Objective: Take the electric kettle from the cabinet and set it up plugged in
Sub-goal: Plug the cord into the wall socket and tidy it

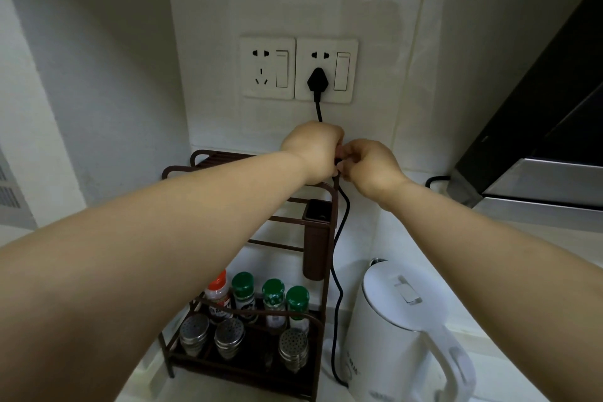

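The black plug (317,79) was already seated in the right-hand wall socket (326,70), straight above the fingers, and its cord (339,271) dropped from it into the space between the two hands. The left hand (315,152) and the right hand (368,166) met knuckle to knuckle just below the socket, both curled tightly around a short stretch of the cord; the fingertips themselves were hidden behind the backs of the hands, so I could not tell whether they were pinching a loop, a tie or only the bare cable. Below the fingers the cord ran down past the brown spice rack (248,365), to the left of and beneath the hands, and reached the counter beside the white electric kettle (398,330), which stood upright, lid shut, well below and slightly right of the right hand. Judging from this, most of the task looked finished: the kettle was out of the cabinet, on the counter, and its lead was in the wall. What seemed left was tidying or freeing the slack, letting go, and perhaps flipping the rocker switch (341,71) beside the plug, whose position I could not read
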`<action>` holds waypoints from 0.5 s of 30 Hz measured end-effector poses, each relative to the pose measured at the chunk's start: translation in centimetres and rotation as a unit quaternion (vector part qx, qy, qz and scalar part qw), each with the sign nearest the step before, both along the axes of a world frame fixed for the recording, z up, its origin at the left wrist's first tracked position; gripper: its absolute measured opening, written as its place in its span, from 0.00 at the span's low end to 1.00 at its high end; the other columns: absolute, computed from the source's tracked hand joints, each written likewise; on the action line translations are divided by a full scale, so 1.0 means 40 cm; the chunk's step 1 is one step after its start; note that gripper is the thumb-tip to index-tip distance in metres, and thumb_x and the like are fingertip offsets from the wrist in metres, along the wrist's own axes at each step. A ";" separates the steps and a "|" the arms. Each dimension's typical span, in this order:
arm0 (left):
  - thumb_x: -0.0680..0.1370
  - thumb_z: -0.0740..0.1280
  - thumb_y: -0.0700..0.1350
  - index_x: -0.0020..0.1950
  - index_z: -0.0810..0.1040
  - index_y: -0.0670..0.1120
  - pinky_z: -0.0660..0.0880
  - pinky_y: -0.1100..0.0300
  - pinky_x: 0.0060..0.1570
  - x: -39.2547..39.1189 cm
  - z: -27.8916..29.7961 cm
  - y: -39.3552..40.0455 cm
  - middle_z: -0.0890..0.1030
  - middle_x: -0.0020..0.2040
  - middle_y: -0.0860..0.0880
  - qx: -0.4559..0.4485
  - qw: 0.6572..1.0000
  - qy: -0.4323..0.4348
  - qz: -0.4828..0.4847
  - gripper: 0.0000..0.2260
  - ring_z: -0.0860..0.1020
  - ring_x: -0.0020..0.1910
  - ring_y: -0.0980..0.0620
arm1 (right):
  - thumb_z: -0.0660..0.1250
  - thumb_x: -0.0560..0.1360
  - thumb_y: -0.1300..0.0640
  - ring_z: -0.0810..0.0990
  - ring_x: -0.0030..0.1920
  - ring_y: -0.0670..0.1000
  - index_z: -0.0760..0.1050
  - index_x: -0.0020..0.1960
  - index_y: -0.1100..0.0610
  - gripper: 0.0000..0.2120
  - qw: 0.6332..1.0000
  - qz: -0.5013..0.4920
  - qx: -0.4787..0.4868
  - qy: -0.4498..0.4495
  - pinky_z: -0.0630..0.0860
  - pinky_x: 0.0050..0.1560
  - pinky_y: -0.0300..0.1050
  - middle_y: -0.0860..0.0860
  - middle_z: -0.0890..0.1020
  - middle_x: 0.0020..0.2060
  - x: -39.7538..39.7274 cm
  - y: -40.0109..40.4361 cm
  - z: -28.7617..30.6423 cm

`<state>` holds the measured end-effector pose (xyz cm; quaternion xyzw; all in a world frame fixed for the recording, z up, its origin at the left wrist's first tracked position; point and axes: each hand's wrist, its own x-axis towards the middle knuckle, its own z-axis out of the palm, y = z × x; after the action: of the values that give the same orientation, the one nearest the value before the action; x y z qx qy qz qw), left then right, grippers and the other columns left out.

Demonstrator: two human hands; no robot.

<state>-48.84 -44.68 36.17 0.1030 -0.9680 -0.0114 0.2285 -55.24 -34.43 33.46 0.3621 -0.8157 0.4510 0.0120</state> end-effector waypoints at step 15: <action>0.73 0.67 0.40 0.43 0.70 0.46 0.67 0.58 0.41 -0.002 -0.004 0.009 0.78 0.48 0.44 0.089 0.995 -0.026 -0.026 0.06 0.75 0.47 0.45 | 0.60 0.74 0.70 0.80 0.48 0.56 0.75 0.47 0.60 0.09 0.984 0.030 -0.090 -0.148 0.79 0.57 0.54 0.58 0.80 0.44 -0.016 0.003 -0.004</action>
<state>-48.92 -44.32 36.00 0.0975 -0.9712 -0.1004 0.1930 -55.89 -34.32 33.31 0.3135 -0.7533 0.5712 -0.0899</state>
